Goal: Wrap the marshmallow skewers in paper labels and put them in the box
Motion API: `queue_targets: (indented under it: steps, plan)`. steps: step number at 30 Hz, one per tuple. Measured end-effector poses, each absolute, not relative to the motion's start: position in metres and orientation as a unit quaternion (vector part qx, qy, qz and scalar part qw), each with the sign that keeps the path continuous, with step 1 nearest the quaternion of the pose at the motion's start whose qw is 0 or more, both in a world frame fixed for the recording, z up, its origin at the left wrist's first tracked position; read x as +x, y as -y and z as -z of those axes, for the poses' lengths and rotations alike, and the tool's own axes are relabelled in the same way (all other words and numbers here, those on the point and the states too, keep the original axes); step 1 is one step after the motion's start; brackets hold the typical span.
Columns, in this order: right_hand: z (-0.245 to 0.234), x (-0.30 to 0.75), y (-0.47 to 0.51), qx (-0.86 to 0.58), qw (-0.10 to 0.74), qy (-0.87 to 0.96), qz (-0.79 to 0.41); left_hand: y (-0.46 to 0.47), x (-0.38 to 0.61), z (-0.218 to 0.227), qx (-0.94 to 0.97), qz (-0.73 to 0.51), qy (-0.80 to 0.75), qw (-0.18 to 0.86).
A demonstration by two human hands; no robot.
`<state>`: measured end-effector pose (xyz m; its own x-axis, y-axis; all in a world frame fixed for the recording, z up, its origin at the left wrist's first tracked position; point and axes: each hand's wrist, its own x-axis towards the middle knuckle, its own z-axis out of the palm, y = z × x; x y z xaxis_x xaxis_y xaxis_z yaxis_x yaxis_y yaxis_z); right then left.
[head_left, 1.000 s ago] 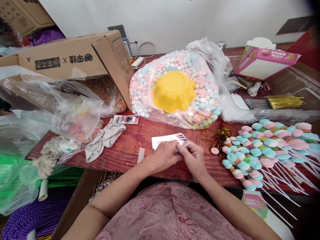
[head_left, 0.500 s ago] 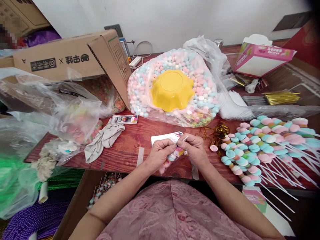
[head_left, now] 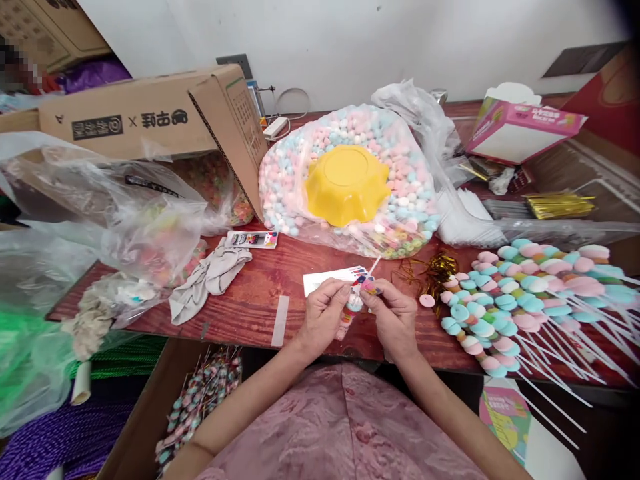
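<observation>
Between my two hands, over the table's front edge, is a marshmallow skewer (head_left: 354,305) in what looks like a clear wrapper. Its white stick (head_left: 375,265) points up and to the right, while the candy end hangs toward me. Fingers of my left hand (head_left: 325,312) pinch it near the stick's base. My right hand (head_left: 397,317) pinches the same spot from the other side, by a small colourful card (head_left: 367,283) at the neck. The fingertips partly hide the neck. White printed cards (head_left: 320,279) lie flat just behind my hands.
A large bag of marshmallows (head_left: 280,180) with an upturned yellow bowl (head_left: 347,183) stands behind. Many marshmallow skewers (head_left: 505,300) lie at right beside gold twist ties (head_left: 443,267). Grey cloth (head_left: 210,277) and a cardboard box (head_left: 150,127) are left. Below, an open box holds wrapped skewers (head_left: 200,400).
The skewer has turned more upright, and its stick now shows longer above my fingers. A colourful card now shows at its neck. My right hand has shifted slightly down; the view has moved a little.
</observation>
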<state>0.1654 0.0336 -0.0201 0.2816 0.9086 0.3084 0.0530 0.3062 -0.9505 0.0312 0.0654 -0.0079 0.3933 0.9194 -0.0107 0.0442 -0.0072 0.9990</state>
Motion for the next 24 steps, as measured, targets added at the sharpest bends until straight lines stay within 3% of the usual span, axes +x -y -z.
queue_targets:
  steps: [6,9,14,16,18,20,22,24]
  plan:
    - [0.024,0.167,-0.034,-0.489,0.636,0.574,-0.164,-0.051,0.035,0.007,0.412,-0.348,-0.386,0.749]
    - [0.026,0.163,-0.034,-0.501,0.645,0.556,-0.152,-0.053,0.032,0.001,0.405,-0.319,-0.357,0.779]
    - [0.029,0.162,-0.034,-0.506,0.648,0.521,-0.230,-0.064,0.023,-0.007,0.399,-0.234,-0.342,0.818]
    - [0.026,0.170,-0.033,-0.512,0.638,0.547,-0.179,-0.068,0.018,-0.008,0.395,-0.223,-0.343,0.822]
    - [0.020,0.182,-0.030,-0.490,0.579,0.649,-0.052,-0.070,0.013,-0.007,0.397,-0.204,-0.336,0.829]
    - [0.013,0.194,-0.026,-0.418,0.462,0.780,0.062,-0.071,0.007,-0.004,0.402,-0.154,-0.311,0.847]
    - [0.007,0.202,-0.021,-0.346,0.369,0.858,0.093,-0.070,0.002,-0.001,0.407,-0.096,-0.276,0.865]
    - [0.004,0.204,-0.015,-0.308,0.340,0.884,0.086,-0.069,-0.001,0.001,0.410,-0.033,-0.247,0.877]
